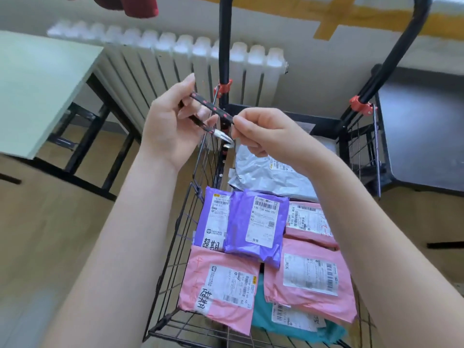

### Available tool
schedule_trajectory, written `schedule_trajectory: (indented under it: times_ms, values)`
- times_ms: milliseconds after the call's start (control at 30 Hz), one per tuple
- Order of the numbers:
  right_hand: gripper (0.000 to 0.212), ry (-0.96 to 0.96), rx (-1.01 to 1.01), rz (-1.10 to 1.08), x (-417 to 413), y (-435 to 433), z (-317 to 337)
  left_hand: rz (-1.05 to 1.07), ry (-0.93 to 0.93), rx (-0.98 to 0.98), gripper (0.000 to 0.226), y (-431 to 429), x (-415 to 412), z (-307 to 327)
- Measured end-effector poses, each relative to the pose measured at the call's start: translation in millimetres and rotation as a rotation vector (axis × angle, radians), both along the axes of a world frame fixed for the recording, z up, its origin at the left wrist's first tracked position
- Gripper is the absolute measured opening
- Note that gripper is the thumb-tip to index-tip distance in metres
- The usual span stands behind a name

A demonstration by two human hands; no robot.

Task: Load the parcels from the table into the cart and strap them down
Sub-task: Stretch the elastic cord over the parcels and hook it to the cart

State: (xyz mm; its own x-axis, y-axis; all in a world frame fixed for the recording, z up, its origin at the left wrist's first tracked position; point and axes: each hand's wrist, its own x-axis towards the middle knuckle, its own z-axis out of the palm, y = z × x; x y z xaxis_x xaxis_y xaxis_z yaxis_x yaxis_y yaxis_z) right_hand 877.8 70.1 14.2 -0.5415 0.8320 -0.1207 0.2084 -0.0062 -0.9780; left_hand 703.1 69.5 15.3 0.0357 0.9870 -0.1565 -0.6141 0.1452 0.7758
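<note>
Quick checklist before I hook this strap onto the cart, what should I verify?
1. Parcels loaded in the cart: ok, they lie inside its wire walls.
2. Grip on the strap: ok, the left hand holds it and the right hand pinches it.
3. Hook free to place: cannot tell, it hangs right beside the cart's side wall.
4. Strap's other end: cannot tell, not visible.
5. Purple parcel on top settled: ok, it rests on the others.

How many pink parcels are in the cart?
3: the near-left pink parcel, the near-right pink parcel, and the far-right pink parcel beside the darker purple parcel. Others may hide underneath.
</note>
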Motion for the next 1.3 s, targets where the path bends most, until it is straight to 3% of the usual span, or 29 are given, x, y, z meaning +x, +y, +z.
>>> schedule_trajectory:
  times_ms: [100, 300, 500, 600, 700, 800, 900, 1100, 1200, 1300]
  values:
    - [0.032, -0.05, 0.002, 0.031, -16, 5, -13, 0.117, -0.099, -0.126, 0.04, -2, -23, -15]
    - [0.034, -0.239, 0.046, 0.069, -59, 9, -55, 0.242, 0.002, -0.214, 0.048, -6, -68, -51]
    - [0.035, -0.346, 0.01, 0.101, -109, 7, -73, 0.141, 0.439, -0.211, 0.046, -6, -110, -93]
    - [0.034, -0.465, 0.03, 0.141, -135, 6, -80, -0.071, 0.76, -0.123, 0.05, -11, -139, -114]
    - [0.032, -0.66, 0.088, 0.183, -161, 5, -94, -0.292, 0.934, -0.06, 0.037, -16, -160, -136]
    - [0.028, -0.808, 0.101, 0.24, -181, 5, -105, -0.393, 1.117, 0.081, 0.029, -28, -178, -164]
    - [0.031, -0.907, -0.008, 0.295, -189, 5, -117, -0.469, 1.295, 0.301, 0.027, -41, -191, -199]
    - [0.03, -1.022, -0.193, 0.423, -209, 18, -147, -0.438, 1.244, 0.373, 0.016, -59, -200, -256]
    - [0.029, -1.115, -0.292, 0.534, -217, 30, -162, -0.338, 1.152, 0.253, 0.016, -62, -189, -275]
    - [0.028, -1.15, -0.449, 0.578, -219, 41, -178, -0.373, 1.008, 0.072, 0.016, -57, -166, -298]
